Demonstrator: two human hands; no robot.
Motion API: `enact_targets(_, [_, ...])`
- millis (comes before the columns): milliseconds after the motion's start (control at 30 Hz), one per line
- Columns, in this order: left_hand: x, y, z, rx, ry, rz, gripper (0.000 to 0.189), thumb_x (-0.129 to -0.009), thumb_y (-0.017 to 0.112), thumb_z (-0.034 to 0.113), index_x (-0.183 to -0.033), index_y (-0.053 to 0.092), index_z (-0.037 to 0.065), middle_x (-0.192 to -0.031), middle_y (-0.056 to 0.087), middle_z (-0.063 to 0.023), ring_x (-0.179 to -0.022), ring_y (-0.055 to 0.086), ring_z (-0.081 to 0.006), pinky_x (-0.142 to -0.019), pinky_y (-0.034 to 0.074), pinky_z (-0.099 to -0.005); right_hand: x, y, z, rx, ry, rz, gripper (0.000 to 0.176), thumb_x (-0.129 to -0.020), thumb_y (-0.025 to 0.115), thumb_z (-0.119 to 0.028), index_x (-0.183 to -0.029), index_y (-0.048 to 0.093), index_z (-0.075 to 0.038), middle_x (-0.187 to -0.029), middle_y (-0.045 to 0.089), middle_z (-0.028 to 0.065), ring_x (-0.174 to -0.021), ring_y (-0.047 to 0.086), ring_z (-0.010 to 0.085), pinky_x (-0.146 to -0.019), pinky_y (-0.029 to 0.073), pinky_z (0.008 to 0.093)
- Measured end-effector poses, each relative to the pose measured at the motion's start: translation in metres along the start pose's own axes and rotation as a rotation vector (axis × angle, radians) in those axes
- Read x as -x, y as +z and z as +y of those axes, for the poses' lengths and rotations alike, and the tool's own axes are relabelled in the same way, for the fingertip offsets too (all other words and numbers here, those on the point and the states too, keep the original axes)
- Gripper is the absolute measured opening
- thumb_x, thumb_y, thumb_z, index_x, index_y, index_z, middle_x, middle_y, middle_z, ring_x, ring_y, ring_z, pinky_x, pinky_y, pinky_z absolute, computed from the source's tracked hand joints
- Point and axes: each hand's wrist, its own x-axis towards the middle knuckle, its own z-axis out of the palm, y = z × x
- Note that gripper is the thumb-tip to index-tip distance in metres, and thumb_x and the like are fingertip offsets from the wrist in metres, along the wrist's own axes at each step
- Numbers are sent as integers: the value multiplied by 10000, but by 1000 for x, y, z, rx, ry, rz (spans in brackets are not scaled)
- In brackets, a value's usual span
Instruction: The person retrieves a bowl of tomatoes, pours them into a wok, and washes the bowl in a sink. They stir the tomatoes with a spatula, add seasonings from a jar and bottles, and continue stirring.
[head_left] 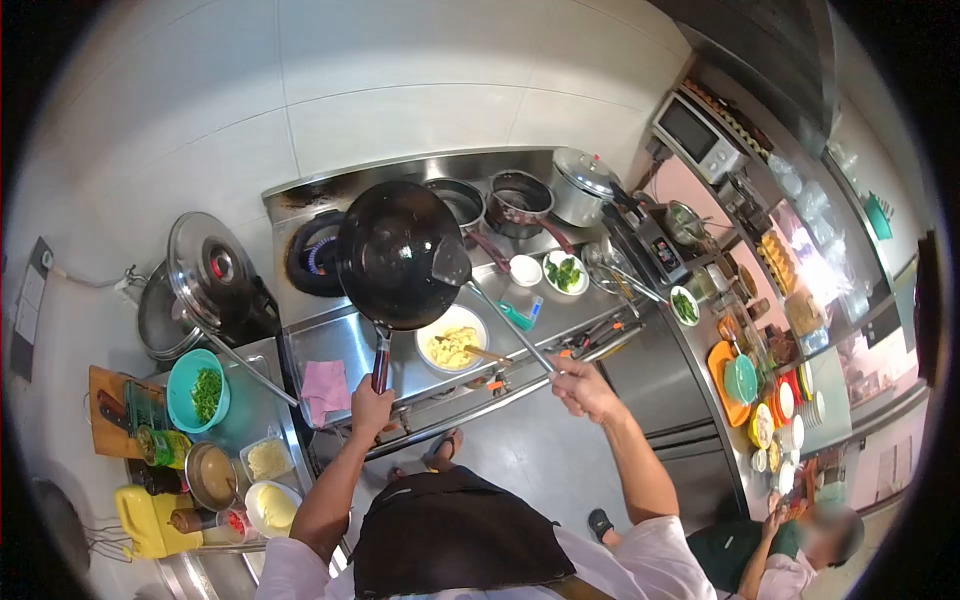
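Note:
My left hand [372, 412] is wrapped round the handle of a black wok [395, 265], which is lifted and tilted beside a lit gas burner [320, 255]. In my right hand [588, 388] is the long handle of a metal spatula [452, 262], its broad blade at the wok's right side. Just below the wok, a white bowl [425, 352] holds yellow food that looks like scrambled egg [452, 346]. A pair of chopsticks [488, 354] rests in that bowl and sticks out to the right.
Saucepans [520, 203] and a lidded pot [585, 190] stand at the back of the stove. A pink cloth [325, 390] lies at the left. Bowls and bottles crowd the left counter, including a teal bowl of chopped greens [205, 392]. Another person [770, 550] is at the lower right.

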Motion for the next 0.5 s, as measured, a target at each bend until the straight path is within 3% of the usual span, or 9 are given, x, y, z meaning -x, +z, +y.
enact_targets(67, [-11, -23, 17, 320, -185, -136, 154, -800, 640, 162, -814, 548, 40, -580, 562, -59, -443, 554, -148, -376, 428, -293, -7, 25, -1, -193, -68, -36, 435, -947, 562, -155, -1372, 490, -93, -630, 439, -30, -380, 339, 43, -314, 285, 209])
enact_targets(167, [-37, -34, 30, 598, -247, -238, 137, -790, 632, 137, -771, 536, 42, -545, 501, -22, -410, 485, -108, -350, 388, -266, -17, 40, -13, -434, -65, -117, 387, -958, 533, -128, -1342, 513, -78, -616, 413, -36, -378, 319, 43, -318, 270, 196])
enact_targets(200, [-59, -46, 33, 656, -268, -219, 130, -787, 635, 124, -746, 534, 53, -549, 496, -11, -415, 473, -112, -355, 391, -274, -27, 50, -21, -452, -99, -177, 466, -945, 575, -173, -1385, 462, -72, -625, 413, -37, -400, 310, 44, -333, 249, 195])
enact_targets(400, [-171, -50, 0, 814, -400, -168, 150, -813, 650, 136, -732, 532, 92, -587, 516, 1, -441, 488, -111, -372, 406, -273, -92, 62, -37, -524, -82, -284, 398, -952, 558, -152, -1339, 499, -85, -645, 431, -27, -403, 327, 45, -330, 254, 197])
enact_targets(500, [-203, -43, -9, 769, -456, -130, 148, -779, 672, 118, -737, 542, 61, -590, 530, -21, -437, 485, -117, -378, 417, -293, -121, 63, -56, -466, -70, -325, 384, -957, 550, -156, -1331, 503, -80, -632, 428, -30, -396, 329, 48, -335, 260, 203])
